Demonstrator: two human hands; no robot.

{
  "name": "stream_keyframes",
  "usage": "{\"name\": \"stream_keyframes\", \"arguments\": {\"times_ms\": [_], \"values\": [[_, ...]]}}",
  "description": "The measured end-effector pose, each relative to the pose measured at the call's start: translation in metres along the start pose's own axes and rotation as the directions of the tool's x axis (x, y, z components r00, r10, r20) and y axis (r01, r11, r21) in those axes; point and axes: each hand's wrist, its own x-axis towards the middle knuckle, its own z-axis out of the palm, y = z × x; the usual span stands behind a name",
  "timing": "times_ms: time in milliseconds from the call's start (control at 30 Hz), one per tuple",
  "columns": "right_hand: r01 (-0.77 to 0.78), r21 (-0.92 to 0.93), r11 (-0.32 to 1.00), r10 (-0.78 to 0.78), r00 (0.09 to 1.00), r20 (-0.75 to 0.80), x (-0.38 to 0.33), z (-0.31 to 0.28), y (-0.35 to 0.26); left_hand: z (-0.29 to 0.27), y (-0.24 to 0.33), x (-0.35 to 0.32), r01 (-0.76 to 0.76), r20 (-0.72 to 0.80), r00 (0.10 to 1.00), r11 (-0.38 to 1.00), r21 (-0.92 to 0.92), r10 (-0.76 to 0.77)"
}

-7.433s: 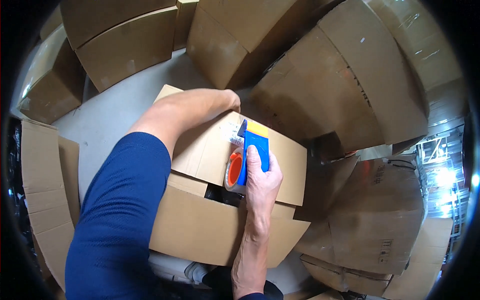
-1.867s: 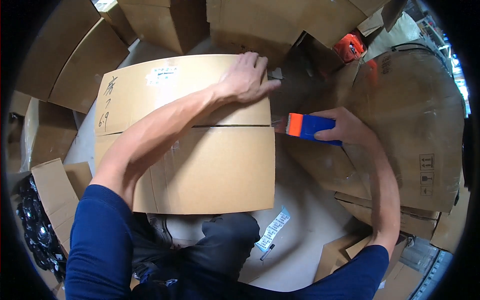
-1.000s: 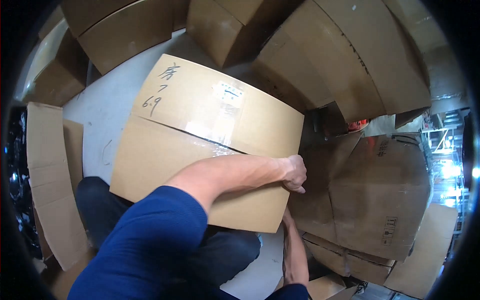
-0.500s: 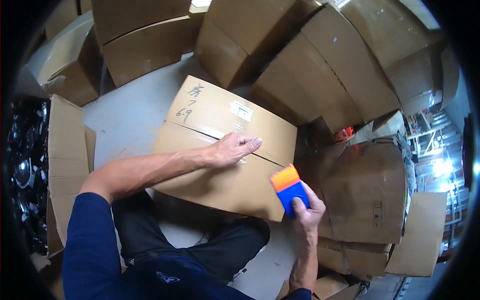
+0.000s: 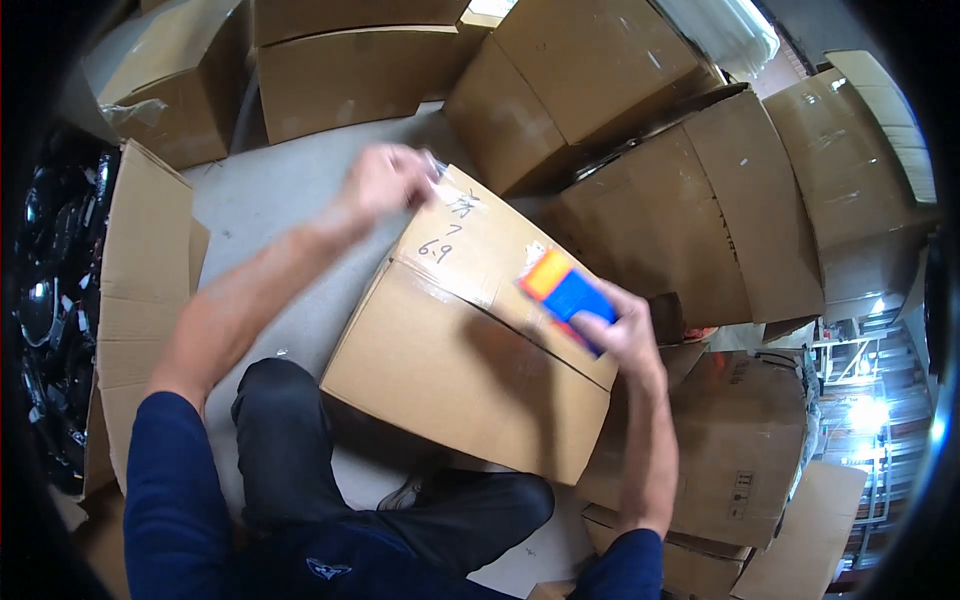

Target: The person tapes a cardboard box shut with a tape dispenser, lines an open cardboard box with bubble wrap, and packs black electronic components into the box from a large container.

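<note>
A closed cardboard carton with dark handwriting and clear tape along its seam rests tilted on the floor in front of my knees. My right hand grips a flat blue-and-orange block-shaped object, thumb across its blue part, above the carton's right side; its exact kind does not show. At the carton's far left corner is my left hand, smeared by motion. Something shiny and clear shows at its fingertips, but whether the fingers hold it cannot be made out.
Large cartons stand along the far side, with others stacked at the right. On the left, an open carton holds black glossy items. My bent legs are close to the carton's near side.
My left hand has moved from the carton's middle to its far left corner. My right hand has risen with the blue-and-orange object over the carton. The view has shifted.
</note>
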Motion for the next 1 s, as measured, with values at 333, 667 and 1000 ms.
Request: {"name": "stream_keyframes", "arguments": {"times_ms": [333,667,1000], "values": [[-0.261,-0.082,0.962,0.267,0.961,0.068,0.084,-0.057,0.092,-0.034,-0.237,0.122,0.324,-0.007,0.925,0.783,0.531,-0.379],[-0.131,-0.085,0.988,0.144,0.974,0.176,0.057,-0.087,0.109,-0.065,-0.237,0.107,0.116,-0.358,0.900,0.654,0.748,0.250],[-0.354,-0.694,0.627,0.415,0.906,-0.086,-0.134,-0.264,0.227,0.235,-0.028,0.009,-0.688,0.553,0.694,0.650,0.323,0.460]]}}
